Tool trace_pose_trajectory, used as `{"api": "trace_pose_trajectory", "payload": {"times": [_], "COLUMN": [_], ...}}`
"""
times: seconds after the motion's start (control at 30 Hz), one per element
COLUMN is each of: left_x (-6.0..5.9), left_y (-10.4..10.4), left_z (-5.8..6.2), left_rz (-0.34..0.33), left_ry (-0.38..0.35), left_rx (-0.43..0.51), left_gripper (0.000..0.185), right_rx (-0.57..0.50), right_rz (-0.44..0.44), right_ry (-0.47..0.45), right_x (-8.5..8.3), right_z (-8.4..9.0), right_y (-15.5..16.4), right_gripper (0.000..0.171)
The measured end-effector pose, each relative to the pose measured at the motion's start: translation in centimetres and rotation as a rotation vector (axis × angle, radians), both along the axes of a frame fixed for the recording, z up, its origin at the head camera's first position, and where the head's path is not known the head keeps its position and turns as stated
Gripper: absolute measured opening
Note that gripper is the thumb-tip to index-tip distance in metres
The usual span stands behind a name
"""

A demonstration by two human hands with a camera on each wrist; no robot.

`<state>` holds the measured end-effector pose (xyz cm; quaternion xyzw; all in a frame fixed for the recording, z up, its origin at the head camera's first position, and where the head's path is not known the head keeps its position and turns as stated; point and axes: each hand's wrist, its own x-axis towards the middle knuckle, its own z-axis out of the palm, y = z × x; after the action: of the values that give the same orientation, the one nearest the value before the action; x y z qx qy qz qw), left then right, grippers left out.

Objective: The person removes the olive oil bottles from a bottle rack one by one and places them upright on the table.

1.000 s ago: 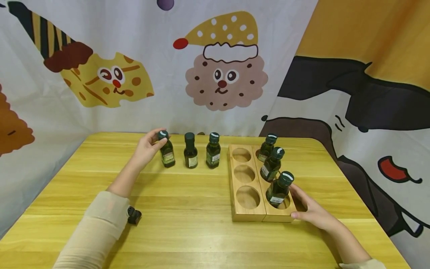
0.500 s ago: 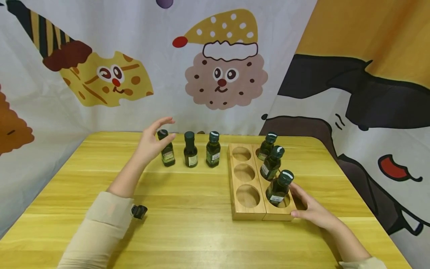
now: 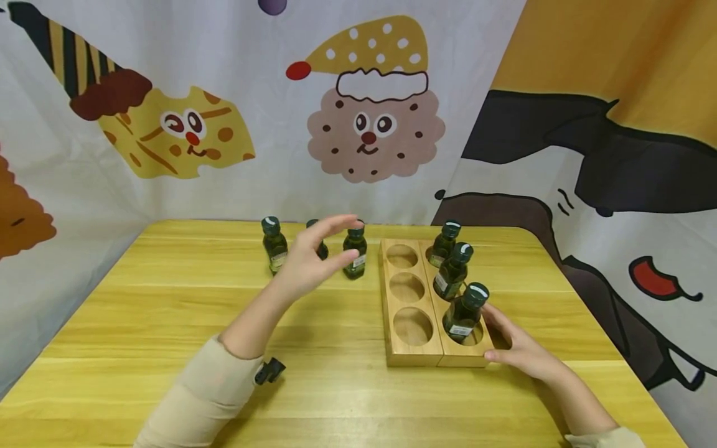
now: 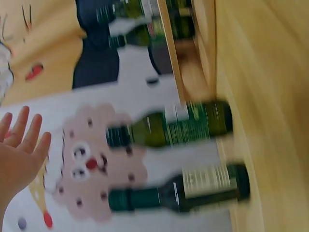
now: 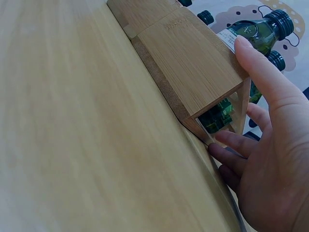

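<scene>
At the far left of the bench (image 3: 168,298) three small green bottles stand upright, long axes vertical, caps up. Left hand (image 3: 310,261) hovers open, empty, before the middle bottle (image 3: 322,249) — probably light, slick glass, best taken at the neck. Right hand (image 3: 518,351), fingers straight, rests against the wooden rack (image 3: 411,358).

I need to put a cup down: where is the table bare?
Bare: the near table between both sleeves, and left of the standing bottles. Crowded: the wooden rack, right hand beside it, left hand among the bottles.
</scene>
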<state>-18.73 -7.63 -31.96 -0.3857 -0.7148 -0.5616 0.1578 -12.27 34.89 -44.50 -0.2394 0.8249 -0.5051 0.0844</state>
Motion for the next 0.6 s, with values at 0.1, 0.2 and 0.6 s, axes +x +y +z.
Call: {"api": "trace_pose_trajectory", "payload": {"times": [0.1, 0.2, 0.6], "left_x": [1.0, 1.7, 4.0], "left_y": [2.1, 4.1, 11.7], "left_z": [0.0, -0.1, -1.1], "left_rz": [-0.039, -0.068, -0.18], "left_ry": [-0.032, -0.073, -0.231], "left_rx": [0.0, 0.002, -0.093], "left_gripper": [0.05, 0.049, 0.054], "right_rx": [0.001, -0.001, 0.006], "right_rz": [0.001, 0.004, 0.0], "right_ry": [-0.001, 0.003, -0.021], "right_x": [0.0, 0.0, 0.0], "right_z": [0.0, 0.0, 0.1], "right_y": [0.0, 0.0, 0.1], "right_gripper": [0.088, 0.088, 0.087]}}
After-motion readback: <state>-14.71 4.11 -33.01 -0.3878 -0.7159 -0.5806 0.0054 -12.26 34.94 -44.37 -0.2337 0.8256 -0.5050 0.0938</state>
